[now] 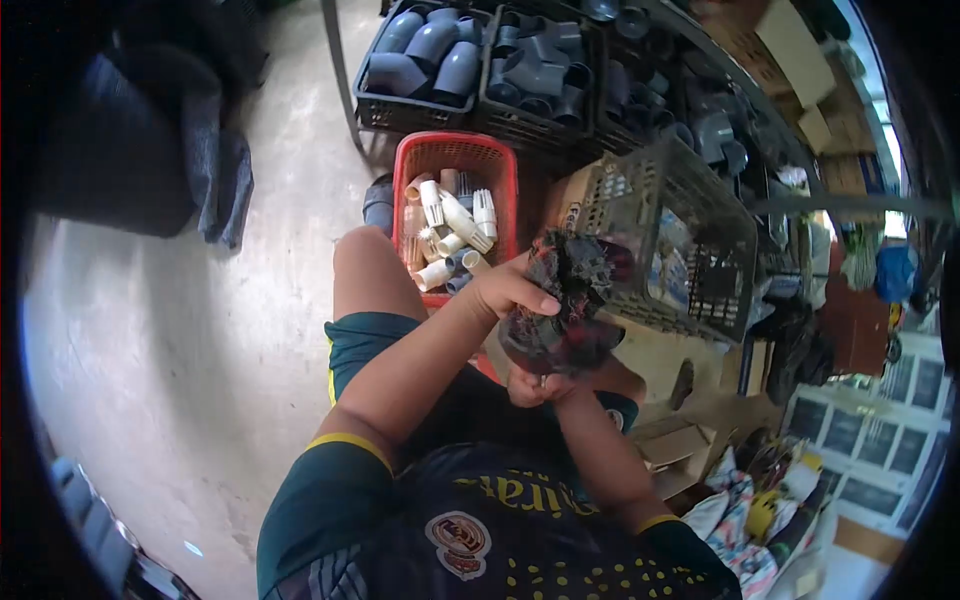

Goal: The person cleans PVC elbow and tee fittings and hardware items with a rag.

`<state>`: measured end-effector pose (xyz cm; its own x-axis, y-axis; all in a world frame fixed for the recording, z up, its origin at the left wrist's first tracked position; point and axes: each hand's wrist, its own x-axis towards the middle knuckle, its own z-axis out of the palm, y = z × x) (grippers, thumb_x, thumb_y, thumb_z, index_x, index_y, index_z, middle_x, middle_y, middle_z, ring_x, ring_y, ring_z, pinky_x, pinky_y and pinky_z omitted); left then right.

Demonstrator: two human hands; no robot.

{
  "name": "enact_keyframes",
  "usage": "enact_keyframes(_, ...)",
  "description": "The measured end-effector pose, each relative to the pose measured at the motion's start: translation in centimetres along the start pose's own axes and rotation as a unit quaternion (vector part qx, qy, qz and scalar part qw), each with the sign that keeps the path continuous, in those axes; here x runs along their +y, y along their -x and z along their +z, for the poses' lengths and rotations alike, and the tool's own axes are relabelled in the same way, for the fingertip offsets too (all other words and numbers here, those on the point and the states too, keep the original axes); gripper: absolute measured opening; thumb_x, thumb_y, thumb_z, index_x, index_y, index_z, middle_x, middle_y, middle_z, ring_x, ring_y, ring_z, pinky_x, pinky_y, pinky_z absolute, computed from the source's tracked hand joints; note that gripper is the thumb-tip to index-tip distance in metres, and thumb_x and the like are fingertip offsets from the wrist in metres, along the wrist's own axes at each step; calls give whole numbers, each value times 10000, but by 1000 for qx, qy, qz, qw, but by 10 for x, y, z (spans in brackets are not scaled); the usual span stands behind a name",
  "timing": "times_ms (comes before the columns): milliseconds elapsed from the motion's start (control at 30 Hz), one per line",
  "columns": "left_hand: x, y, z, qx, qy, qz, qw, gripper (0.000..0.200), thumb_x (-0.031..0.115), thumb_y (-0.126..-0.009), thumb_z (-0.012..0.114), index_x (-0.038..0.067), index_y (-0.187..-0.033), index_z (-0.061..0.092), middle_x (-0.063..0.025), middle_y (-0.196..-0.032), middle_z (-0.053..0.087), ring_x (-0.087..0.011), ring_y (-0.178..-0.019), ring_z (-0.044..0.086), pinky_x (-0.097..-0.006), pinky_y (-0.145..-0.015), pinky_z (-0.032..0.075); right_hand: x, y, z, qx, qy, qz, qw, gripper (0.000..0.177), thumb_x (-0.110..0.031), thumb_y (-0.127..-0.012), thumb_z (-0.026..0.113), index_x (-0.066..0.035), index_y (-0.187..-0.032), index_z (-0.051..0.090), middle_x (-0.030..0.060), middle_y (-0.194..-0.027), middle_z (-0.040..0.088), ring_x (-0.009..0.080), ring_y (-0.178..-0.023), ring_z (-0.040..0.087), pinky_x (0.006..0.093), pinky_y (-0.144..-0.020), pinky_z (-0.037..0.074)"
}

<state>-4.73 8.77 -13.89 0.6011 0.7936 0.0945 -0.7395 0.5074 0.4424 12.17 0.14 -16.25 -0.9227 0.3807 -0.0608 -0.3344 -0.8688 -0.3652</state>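
Note:
A bunched, frayed dark cloth with red bits (570, 275) is in front of my lap. My left hand (515, 290) is closed on its upper left side, thumb pressed over it. Just below, my right hand (540, 385) has its fingers curled at the underside of the dark bundle; what exactly they pinch is hidden. The lower part of the bundle is blurred. Beyond my left hand a red plastic basket (401, 170) holds several white, tan and grey pipe fittings (462, 220).
Black crates (400, 118) of grey pipe fittings stand behind the basket. A tilted dark crate (625, 210) lies at the right, near my hands. Metal shelving (850, 205), cardboard boxes and bags fill the right side. Dark sheeting (215, 150) lies at the upper left.

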Motion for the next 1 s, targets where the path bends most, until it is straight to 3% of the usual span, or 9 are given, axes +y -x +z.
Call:
enact_keyframes(67,32,7,4,94,-52,62,992,768,160,-694,811,-10,-1365,479,-120,-1197,642,-270,-1132,611,-393,-1040,445,-14,-18,-10,-23,34,37,998,379,-176,-760,781,-28,-1059,599,27,-726,532,134,-562,487,292,-517,366)
enact_keyframes(133,76,10,-3,171,2,126,977,637,202,-757,762,11,-1322,538,-132,-1165,651,-279,-1054,640,-392,-953,514,-17,-13,-43,214,217,100,947,379,-121,-775,774,-59,-1104,596,24,-847,569,131,-644,526,275,-543,393)
enact_keyframes(200,95,14,-56,243,89,195,946,508,292,-871,655,24,-1289,549,-140,-1119,654,-281,-1016,651,-400,-882,548,-24,-18,-80,352,197,183,897,414,-160,-769,791,-86,-1124,592,24,-875,591,121,-663,554,275,-548,436)
enact_keyframes(267,95,19,-136,201,176,348,899,379,224,-923,578,30,-1246,544,-137,-1122,640,-302,-971,657,-427,-865,560,0,-15,-147,571,234,212,758,377,-231,-763,810,-84,-1044,607,14,-781,583,103,-588,535,286,-491,436)
enact_keyframes(367,99,37,-153,77,180,387,901,494,350,-897,527,15,-1260,548,-174,-1142,636,-320,-980,652,-455,-874,555,14,-7,-210,612,244,242,712,312,-230,-841,752,-76,-1054,584,8,-691,561,98,-490,495,268,-431,397)
enact_keyframes(467,99,39,-151,206,200,379,880,598,437,-880,500,6,-1293,535,-191,-1186,625,-349,-1034,639,-464,-905,548,14,-30,-216,595,251,223,730,312,-236,-841,755,-84,-1057,589,6,-672,552,97,-487,494,270,-432,402)
enact_keyframes(567,102,35,-148,192,206,393,876,677,478,-874,478,2,-1354,504,-216,-1309,574,-389,-1193,573,-522,-1017,481,23,-57,-226,554,328,185,743,293,-222,-802,794,-58,-971,619,44,-732,613,123,-530,557,301,-436,449)
enact_keyframes(867,99,27,-146,198,131,375,896,720,506,-921,371,2,-1433,421,-227,-1413,495,-379,-1301,495,-498,-1118,384,44,-96,-218,458,353,102,809,565,-207,-904,693,-8,-1385,472,83,-921,644,124,-693,616,275,-602,507)
enact_keyframes(1000,98,18,-127,234,228,368,871,751,549,-877,439,9,-1399,470,-208,-1384,529,-394,-1285,506,-533,-1115,379,37,-56,-216,388,555,160,718,488,-212,-926,676,-13,-1346,525,95,-992,653,150,-870,636,297,-756,522)
